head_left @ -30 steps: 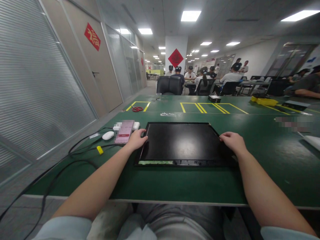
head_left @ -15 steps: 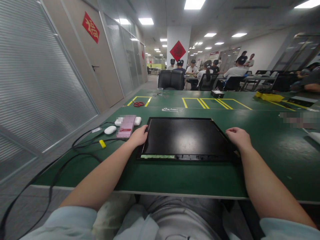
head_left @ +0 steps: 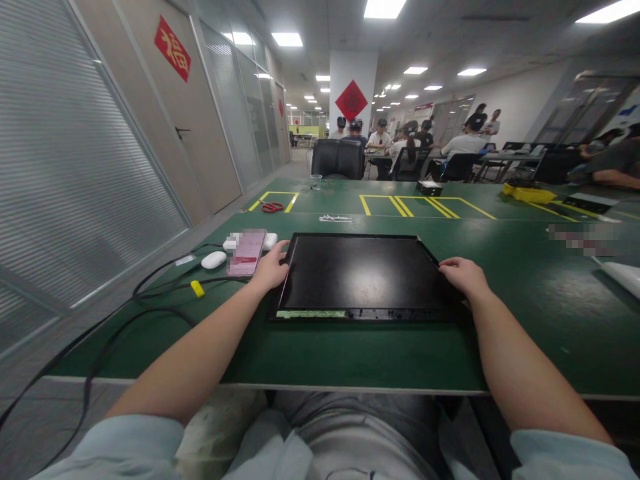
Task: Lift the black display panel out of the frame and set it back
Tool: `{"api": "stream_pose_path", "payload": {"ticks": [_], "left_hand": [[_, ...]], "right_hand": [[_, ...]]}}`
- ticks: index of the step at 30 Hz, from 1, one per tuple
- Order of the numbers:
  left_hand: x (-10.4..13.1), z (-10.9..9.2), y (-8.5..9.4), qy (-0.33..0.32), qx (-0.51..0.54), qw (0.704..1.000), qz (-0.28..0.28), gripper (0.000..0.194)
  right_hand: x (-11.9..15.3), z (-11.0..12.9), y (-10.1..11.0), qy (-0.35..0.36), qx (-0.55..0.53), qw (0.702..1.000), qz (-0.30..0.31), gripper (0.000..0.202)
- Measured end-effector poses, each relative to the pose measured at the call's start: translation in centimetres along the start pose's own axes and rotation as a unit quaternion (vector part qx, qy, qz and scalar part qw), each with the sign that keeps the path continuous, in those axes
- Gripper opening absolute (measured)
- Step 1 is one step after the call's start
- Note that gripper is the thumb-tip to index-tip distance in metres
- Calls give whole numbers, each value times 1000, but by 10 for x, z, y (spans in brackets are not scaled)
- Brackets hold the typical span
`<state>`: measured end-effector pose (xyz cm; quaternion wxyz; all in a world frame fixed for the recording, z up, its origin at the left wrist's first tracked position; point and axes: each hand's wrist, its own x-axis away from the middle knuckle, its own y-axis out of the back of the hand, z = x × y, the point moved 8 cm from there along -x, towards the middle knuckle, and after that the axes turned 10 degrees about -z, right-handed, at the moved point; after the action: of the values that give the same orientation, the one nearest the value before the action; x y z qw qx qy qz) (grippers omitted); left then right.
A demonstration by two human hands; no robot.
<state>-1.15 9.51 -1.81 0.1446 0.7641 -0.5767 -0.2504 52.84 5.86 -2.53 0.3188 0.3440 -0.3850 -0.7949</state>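
Note:
A black screen panel (head_left: pixel 357 273) lies flat on the green table (head_left: pixel 360 357) in front of me, its surface facing up. A green strip (head_left: pixel 310 314) runs along the left part of its near edge. My left hand (head_left: pixel 273 268) grips the panel's left edge, fingers partly hidden behind the rim. At the right edge, my right hand (head_left: pixel 465 275) holds the frame with thumb and fingers pressed together. Close to my left hand lies a phone (head_left: pixel 247 253).
Left of the phone are a white mouse (head_left: pixel 214 260), a yellow piece (head_left: pixel 197 289) and black cables. Red-handled scissors (head_left: pixel 273 207), a clear cup (head_left: pixel 316 181), a small black box (head_left: pixel 429 188) and a yellow item (head_left: pixel 529 193) stand farther back. Several people sit beyond.
My right hand has closed in on the panel's right edge and now touches it. My left hand has shifted slightly on the left edge. The whole view has moved a little.

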Motion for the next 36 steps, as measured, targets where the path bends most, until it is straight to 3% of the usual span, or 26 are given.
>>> {"api": "stream_pose_path", "payload": {"ticks": [4,8,14,26,32,36], "left_hand": [[5,-8,0,67,156,985,-6,86],[6,-14,2,109,238,965,-32,76],[1,-4,5,160,264,947,-85,61],[7,0,-3,263,377,885,-80,59],[12,0,-8,274,369,887,-50,69],[10,-1,-10,247,377,892,-34,55]], "right_hand": [[1,0,0,-3,8,1000,8,25],[3,1,1,-10,13,1000,12,25],[2,0,0,-3,11,1000,16,27],[1,-2,-9,-2,24,999,47,34],[2,0,-6,-10,24,998,50,33],[2,2,-6,-5,23,999,48,30]]}}
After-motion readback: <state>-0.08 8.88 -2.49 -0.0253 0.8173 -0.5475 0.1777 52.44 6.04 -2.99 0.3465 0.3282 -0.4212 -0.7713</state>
